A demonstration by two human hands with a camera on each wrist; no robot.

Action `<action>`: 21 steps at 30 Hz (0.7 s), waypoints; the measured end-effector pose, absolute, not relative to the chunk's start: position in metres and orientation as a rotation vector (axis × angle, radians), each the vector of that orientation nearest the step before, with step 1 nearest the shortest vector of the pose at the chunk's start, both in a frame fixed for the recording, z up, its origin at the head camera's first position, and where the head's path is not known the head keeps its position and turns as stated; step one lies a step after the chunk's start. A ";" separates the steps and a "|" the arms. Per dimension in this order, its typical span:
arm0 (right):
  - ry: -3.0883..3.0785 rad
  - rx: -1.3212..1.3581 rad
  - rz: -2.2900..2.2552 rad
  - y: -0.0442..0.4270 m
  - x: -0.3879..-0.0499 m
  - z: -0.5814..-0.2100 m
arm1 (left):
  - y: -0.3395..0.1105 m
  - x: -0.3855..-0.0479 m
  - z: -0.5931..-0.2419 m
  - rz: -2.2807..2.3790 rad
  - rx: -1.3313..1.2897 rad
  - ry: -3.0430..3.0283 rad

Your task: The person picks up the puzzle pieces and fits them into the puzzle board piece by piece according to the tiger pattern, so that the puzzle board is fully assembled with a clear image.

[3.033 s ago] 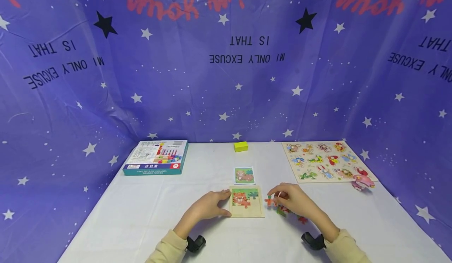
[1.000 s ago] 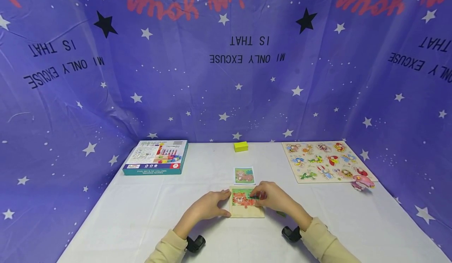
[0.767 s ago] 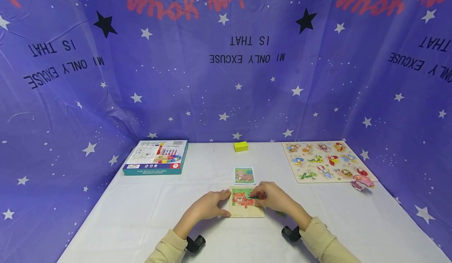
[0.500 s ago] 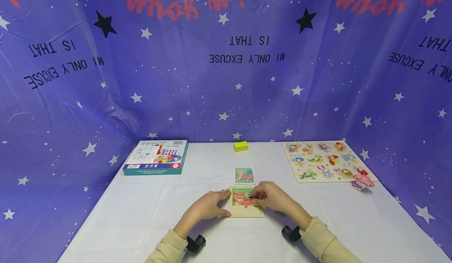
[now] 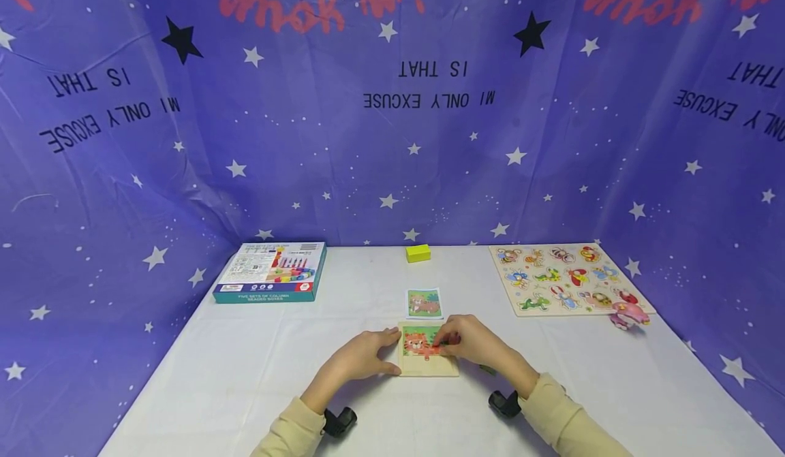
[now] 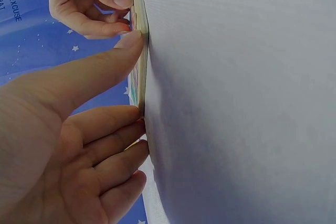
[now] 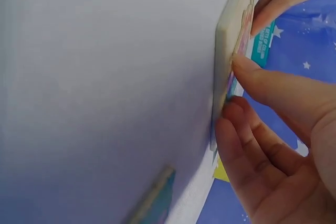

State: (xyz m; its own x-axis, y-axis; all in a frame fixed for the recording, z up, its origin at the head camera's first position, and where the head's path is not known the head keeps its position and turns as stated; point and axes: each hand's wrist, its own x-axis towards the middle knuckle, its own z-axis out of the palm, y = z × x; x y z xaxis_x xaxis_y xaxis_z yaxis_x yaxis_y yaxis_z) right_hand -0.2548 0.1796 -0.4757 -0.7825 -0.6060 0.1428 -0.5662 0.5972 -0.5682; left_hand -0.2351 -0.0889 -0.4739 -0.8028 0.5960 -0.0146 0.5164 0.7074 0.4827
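A wooden puzzle board [image 5: 429, 368] lies flat on the white table with a partly assembled tiger picture [image 5: 417, 342] in its tray. Thumb and fingers of my left hand [image 5: 358, 357] rest against the board's left edge, fairly straight, as the left wrist view also shows. At the upper right of the tray, my right hand [image 5: 475, 341] pinches a jigsaw piece down against the picture with curled thumb and forefinger; the fingers hide most of this piece. A loose green jigsaw piece [image 5: 487, 369] lies right of the board, partly under the right hand.
Just beyond the board lies a picture card [image 5: 424, 304], with a yellow block [image 5: 419, 253] farther back. A boxed toy set [image 5: 270, 273] is at back left. At back right are an insect puzzle board [image 5: 567, 280] and a pink toy [image 5: 629, 314].
Over three seconds my right hand has moved left from the loose pieces onto the board, bringing an orange piece beside the tiger's head. Within the last second both hands hardly move.
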 end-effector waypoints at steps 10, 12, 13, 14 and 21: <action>2.701 -1.001 -0.948 0.183 -0.256 -0.474 | -0.090 -0.234 -0.471 0.722 0.902 2.727; 2.694 -0.996 -0.958 0.183 -0.256 -0.474 | -0.090 -0.233 -0.471 0.730 0.902 2.722; 2.693 -0.995 -0.959 0.184 -0.256 -0.474 | -0.090 -0.233 -0.470 0.734 0.897 2.720; 2.692 -0.999 -0.963 0.185 -0.256 -0.475 | -0.090 -0.233 -0.470 0.736 0.898 2.719; 2.686 -1.067 -1.070 0.199 -0.252 -0.477 | -0.089 -0.232 -0.470 0.742 0.910 2.720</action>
State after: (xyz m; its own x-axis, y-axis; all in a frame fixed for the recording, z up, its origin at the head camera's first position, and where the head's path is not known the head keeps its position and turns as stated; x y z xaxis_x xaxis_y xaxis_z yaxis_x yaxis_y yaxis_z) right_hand -0.2523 0.1993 -0.4769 -0.7587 -0.6237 0.1881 -0.5821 0.5196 -0.6254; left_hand -0.2320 -0.0894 -0.4702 -0.7966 0.6044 -0.0110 0.5152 0.6882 0.5108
